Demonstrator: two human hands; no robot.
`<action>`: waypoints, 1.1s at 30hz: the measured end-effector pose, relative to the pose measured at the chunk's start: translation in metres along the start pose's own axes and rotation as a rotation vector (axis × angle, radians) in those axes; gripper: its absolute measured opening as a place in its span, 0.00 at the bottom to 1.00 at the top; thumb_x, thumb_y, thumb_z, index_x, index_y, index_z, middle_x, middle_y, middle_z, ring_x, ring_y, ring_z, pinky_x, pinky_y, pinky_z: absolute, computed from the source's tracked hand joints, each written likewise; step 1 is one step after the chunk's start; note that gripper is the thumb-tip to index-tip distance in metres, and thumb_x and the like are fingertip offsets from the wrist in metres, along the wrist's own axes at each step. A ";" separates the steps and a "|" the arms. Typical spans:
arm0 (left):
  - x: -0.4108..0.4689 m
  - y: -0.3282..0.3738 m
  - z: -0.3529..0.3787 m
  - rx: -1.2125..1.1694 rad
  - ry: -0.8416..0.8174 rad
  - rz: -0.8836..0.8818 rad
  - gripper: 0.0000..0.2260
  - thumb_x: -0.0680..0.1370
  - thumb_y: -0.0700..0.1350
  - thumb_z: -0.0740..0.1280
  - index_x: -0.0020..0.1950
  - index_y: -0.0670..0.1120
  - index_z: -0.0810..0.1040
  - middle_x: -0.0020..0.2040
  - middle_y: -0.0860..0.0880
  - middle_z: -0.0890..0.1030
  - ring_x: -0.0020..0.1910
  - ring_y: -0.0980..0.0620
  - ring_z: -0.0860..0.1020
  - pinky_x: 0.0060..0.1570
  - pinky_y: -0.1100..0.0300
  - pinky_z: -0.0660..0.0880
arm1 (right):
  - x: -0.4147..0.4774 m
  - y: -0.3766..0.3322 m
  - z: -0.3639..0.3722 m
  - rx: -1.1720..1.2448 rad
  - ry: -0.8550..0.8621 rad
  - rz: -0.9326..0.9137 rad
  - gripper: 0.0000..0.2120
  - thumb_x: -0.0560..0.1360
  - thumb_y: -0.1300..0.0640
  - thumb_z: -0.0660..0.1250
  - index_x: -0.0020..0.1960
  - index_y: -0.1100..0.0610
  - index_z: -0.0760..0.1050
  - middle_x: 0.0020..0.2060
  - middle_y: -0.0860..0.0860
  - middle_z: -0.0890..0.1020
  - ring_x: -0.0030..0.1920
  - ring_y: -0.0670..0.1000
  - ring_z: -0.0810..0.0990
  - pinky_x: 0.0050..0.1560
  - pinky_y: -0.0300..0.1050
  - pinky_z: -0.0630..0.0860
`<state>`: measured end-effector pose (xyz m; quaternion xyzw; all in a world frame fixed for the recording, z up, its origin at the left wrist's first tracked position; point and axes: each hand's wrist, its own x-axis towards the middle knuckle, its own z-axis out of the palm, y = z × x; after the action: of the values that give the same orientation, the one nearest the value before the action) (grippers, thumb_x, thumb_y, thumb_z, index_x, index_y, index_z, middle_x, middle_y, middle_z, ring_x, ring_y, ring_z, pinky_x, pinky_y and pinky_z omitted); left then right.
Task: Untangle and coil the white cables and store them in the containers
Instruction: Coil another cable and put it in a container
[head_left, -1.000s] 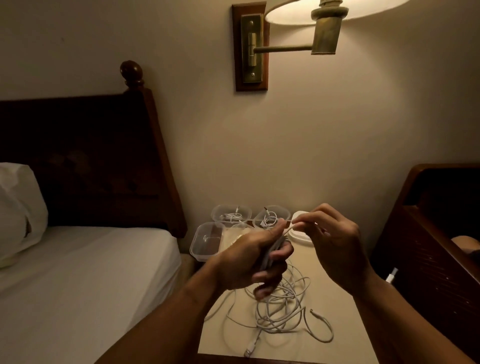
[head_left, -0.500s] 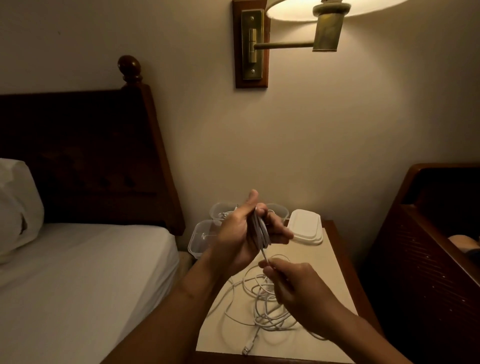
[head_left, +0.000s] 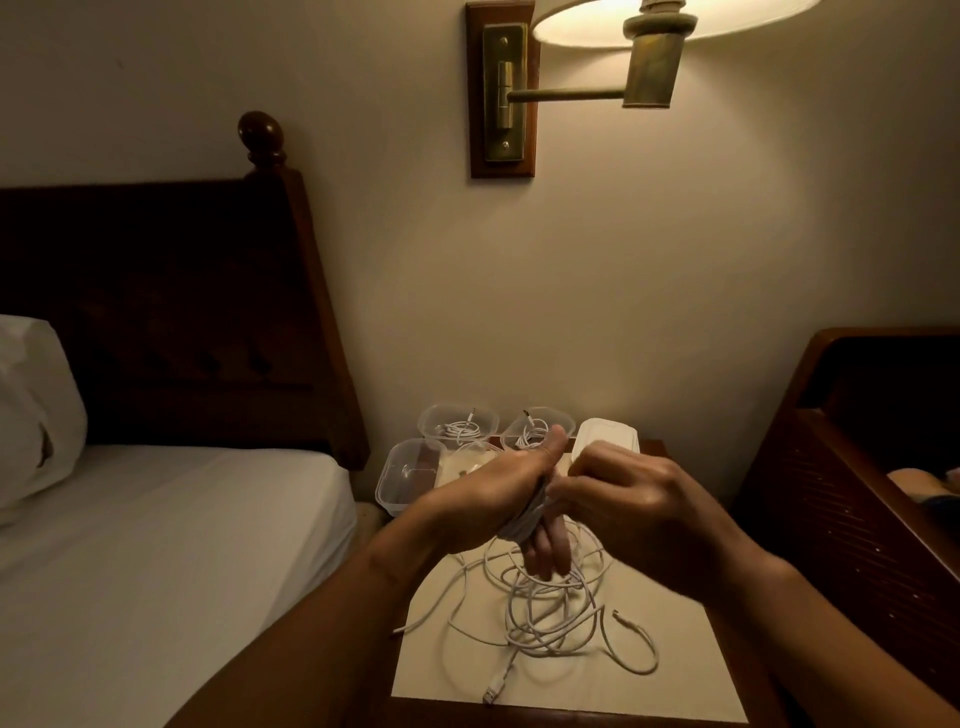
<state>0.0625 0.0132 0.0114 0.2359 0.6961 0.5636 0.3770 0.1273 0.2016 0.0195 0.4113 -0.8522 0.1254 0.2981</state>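
**1. Setting.** Dim bedroom. A nightstand (head_left: 675, 691) with a flat, matte cream top and dark wood edge stands between a bed (head_left: 156, 545) and a dark wood cabinet (head_left: 857, 493). A lit brass wall lamp (head_left: 649, 52) hangs above.

**2. Key relation.** The L hand (head_left: 498, 493) is raised over the table centre, thumb up and fingers pointing down. The coil (head_left: 524, 519) is looped round its palm, with the long axis near vertical. The R hand (head_left: 639, 499) is just beside it on the R, touching at the coil's upper end. The loose tangle (head_left: 550, 613) lies directly below both hands, so slack feeds up from the table. The containers sit behind the hands, toward the wall, and the L hand is nearer to them.

**3. Hand state.**
- L: grips the coil, with turns trapped between thumb base and palm.
- R: fingers curled. The strand inside is hidden and blurred, so cannot tell if it pinches cable.

**4. Materials and shapes.**
- Cable: thin, white, smooth, limp. It forms irregular overlapping loops. One flat plug (head_left: 493, 691) lies at the front edge.
- Round tubs (head_left: 457, 423) at the rear are clear, thin-wall plastic, and each holds a small coil.
- Rect. container (head_left: 410, 478) is clear and sits to the L.
- White lids (head_left: 608, 434) are opaque w/ rounded corners, rear R.

**5. Judgement.** Winding is approx. mid-cable. The next wrap needs slack lifted clear of the neighbouring loops, or they may snag.
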 end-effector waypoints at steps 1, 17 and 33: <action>-0.004 0.005 0.001 -0.007 -0.061 -0.014 0.43 0.82 0.69 0.41 0.52 0.33 0.79 0.33 0.36 0.78 0.26 0.45 0.78 0.29 0.57 0.76 | 0.000 0.005 0.000 0.040 0.018 0.007 0.06 0.78 0.60 0.71 0.55 0.57 0.82 0.46 0.52 0.78 0.40 0.47 0.76 0.37 0.40 0.76; -0.005 0.009 0.005 -0.074 0.207 0.112 0.30 0.86 0.57 0.55 0.52 0.29 0.79 0.28 0.43 0.74 0.32 0.44 0.81 0.39 0.53 0.81 | -0.017 0.019 0.023 0.207 0.220 0.260 0.06 0.77 0.65 0.71 0.53 0.59 0.84 0.44 0.50 0.82 0.42 0.46 0.81 0.37 0.43 0.79; -0.014 -0.017 0.032 -0.160 0.549 0.424 0.17 0.80 0.53 0.62 0.58 0.42 0.81 0.41 0.45 0.78 0.42 0.52 0.77 0.48 0.59 0.78 | -0.009 -0.023 0.039 0.372 0.646 0.883 0.07 0.76 0.63 0.72 0.53 0.58 0.84 0.41 0.42 0.82 0.46 0.38 0.82 0.41 0.28 0.77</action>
<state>0.0977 0.0180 -0.0043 0.1846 0.6604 0.7247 0.0677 0.1342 0.1748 -0.0175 0.0030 -0.7724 0.5048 0.3854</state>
